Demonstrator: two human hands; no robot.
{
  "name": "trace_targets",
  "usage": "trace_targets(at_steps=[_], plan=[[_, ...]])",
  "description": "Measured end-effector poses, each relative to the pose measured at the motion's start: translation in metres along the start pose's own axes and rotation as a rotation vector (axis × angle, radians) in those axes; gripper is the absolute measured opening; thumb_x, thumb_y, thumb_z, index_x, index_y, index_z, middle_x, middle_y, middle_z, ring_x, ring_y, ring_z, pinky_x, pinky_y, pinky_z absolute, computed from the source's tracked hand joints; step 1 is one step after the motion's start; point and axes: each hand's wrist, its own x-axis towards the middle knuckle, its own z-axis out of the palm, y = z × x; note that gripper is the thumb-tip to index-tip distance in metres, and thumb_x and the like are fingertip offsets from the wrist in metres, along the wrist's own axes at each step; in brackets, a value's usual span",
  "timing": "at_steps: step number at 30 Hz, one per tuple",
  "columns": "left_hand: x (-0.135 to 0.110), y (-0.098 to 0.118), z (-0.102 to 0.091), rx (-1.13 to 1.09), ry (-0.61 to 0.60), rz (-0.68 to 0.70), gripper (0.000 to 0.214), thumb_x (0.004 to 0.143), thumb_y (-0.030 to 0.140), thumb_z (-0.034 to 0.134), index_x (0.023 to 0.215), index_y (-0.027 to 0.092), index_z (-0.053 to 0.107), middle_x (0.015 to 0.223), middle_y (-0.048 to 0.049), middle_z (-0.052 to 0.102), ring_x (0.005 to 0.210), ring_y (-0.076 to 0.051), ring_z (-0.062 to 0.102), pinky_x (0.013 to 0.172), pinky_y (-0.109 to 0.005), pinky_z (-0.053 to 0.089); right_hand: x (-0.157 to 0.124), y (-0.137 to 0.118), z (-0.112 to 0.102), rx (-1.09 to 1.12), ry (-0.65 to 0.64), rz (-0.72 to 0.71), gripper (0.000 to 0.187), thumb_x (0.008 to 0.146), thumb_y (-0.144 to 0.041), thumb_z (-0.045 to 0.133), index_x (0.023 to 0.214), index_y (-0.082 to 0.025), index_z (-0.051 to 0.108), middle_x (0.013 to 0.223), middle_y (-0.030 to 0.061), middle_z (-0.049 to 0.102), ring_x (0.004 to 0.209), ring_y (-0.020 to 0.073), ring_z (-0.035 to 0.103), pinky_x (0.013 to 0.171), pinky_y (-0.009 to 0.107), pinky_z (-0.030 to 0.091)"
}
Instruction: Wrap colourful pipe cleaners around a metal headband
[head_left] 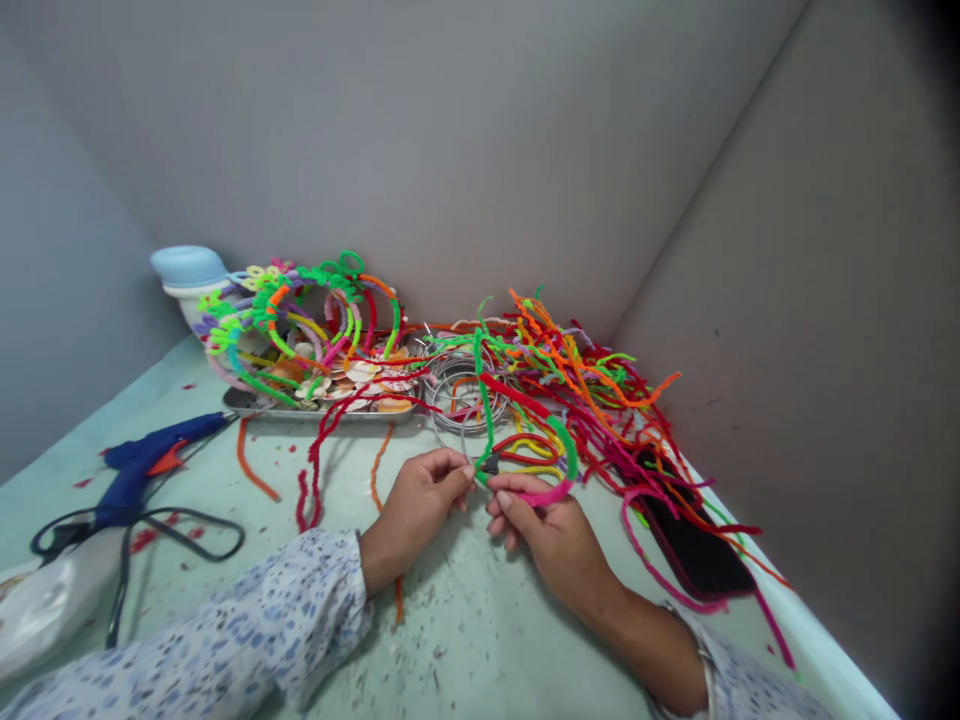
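A person's two hands meet at the middle of a pale green worktop (225, 620) set in a corner of grey walls. The left hand (420, 505), in a blue-speckled white sleeve, is closed in a pinch, thumb and fingertips gripping the left end of a small pipe-cleaner piece (536, 455). The right hand (544, 535) is curled shut on the same piece from below, its fingertips pressing a pink strand. The piece is a bundle of pink, green, yellow and red loops, and it sits just above the worktop between the two hands, with a green strand rising from it.

Just behind the hands lies a coil of thin silver wire (454, 395). To its right a loose pile of pipe cleaners (600, 390) in orange, red, green and pink spreads along the wall, some strands trailing over a black phone (694, 550) lying flat near the worktop's right edge.

At the back left, a metal tray (247, 403) holds looped pipe-cleaner hoops (300, 310) and small shell-like pieces. A white jar with a pale blue lid (187, 275) stands behind the tray. A blue glue gun (142, 465) lies at the left with its black cord (187, 530) looping over the surface. A single orange pipe cleaner (251, 470) and a twisted red one (311, 480) lie in front of the tray.
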Motion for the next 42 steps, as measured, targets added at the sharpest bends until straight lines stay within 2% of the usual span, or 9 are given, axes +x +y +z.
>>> trace_targets(at_steps=[5,14,20,23,29,33,36,42], plan=[[0.000,-0.003,0.000,0.023,0.013,-0.004,0.018,0.078,0.033,0.058,0.071,0.016,0.058,0.052,0.0051,0.051,0.047,-0.009,0.043,0.050,-0.022,0.032,-0.001,0.002,0.001,-0.017,0.003,-0.028,0.030,0.084,-0.038,0.057,0.102,-0.016,0.066,0.074,0.0035,0.067,0.059,0.0128,0.060,0.050,0.023,0.048],[0.000,-0.001,0.001,0.041,0.037,-0.016,0.015,0.074,0.029,0.056,0.065,0.017,0.057,0.050,0.0046,0.049,0.047,-0.010,0.042,0.049,-0.022,0.031,-0.005,0.008,0.002,-0.124,-0.018,-0.060,0.029,0.088,-0.036,0.052,0.106,-0.019,0.066,0.073,0.0030,0.066,0.059,0.0130,0.060,0.051,0.024,0.049],[0.000,-0.002,0.000,0.068,0.049,-0.007,0.011,0.070,0.021,0.054,0.059,0.017,0.053,0.049,0.0058,0.044,0.046,-0.009,0.038,0.048,-0.021,0.028,-0.005,0.011,-0.001,-0.314,0.009,-0.243,0.024,0.088,-0.030,0.053,0.104,-0.022,0.068,0.082,0.0048,0.069,0.066,0.0162,0.065,0.062,0.029,0.052],[0.001,-0.003,0.000,0.078,0.041,0.007,0.011,0.070,0.019,0.053,0.060,0.017,0.053,0.049,0.0055,0.046,0.047,-0.009,0.039,0.049,-0.021,0.028,-0.005,0.010,-0.002,-0.368,0.010,-0.291,0.021,0.087,-0.027,0.054,0.103,-0.023,0.068,0.081,0.0041,0.068,0.068,0.0166,0.065,0.064,0.029,0.052],[0.001,-0.002,0.001,0.030,0.012,0.012,0.010,0.074,0.023,0.054,0.066,0.017,0.057,0.052,0.0046,0.050,0.049,-0.010,0.042,0.050,-0.021,0.032,-0.005,0.007,0.001,-0.200,0.039,-0.213,0.022,0.087,-0.032,0.055,0.101,-0.021,0.069,0.082,0.0052,0.068,0.064,0.0164,0.064,0.059,0.028,0.051],[0.001,-0.003,0.001,0.034,0.015,0.014,0.014,0.076,0.025,0.055,0.065,0.017,0.056,0.052,0.0043,0.050,0.049,-0.010,0.042,0.050,-0.022,0.032,-0.004,0.007,0.001,-0.171,0.041,-0.218,0.022,0.086,-0.032,0.058,0.100,-0.021,0.070,0.082,0.0055,0.069,0.062,0.0161,0.063,0.058,0.028,0.051],[0.002,-0.007,0.000,0.045,0.014,0.021,0.014,0.076,0.026,0.054,0.066,0.017,0.057,0.052,0.0041,0.050,0.049,-0.010,0.042,0.050,-0.022,0.031,-0.004,0.009,-0.001,-0.216,0.024,-0.265,0.022,0.087,-0.030,0.056,0.102,-0.023,0.070,0.085,0.0055,0.069,0.065,0.0170,0.064,0.062,0.030,0.051],[0.003,-0.006,0.000,0.066,0.050,0.012,0.017,0.075,0.030,0.057,0.064,0.016,0.056,0.051,0.0038,0.049,0.048,-0.010,0.042,0.050,-0.022,0.031,-0.008,0.009,-0.005,-0.464,-0.004,-0.439,0.027,0.089,-0.022,0.051,0.110,-0.028,0.067,0.094,0.0058,0.068,0.086,0.0222,0.063,0.078,0.035,0.049]])
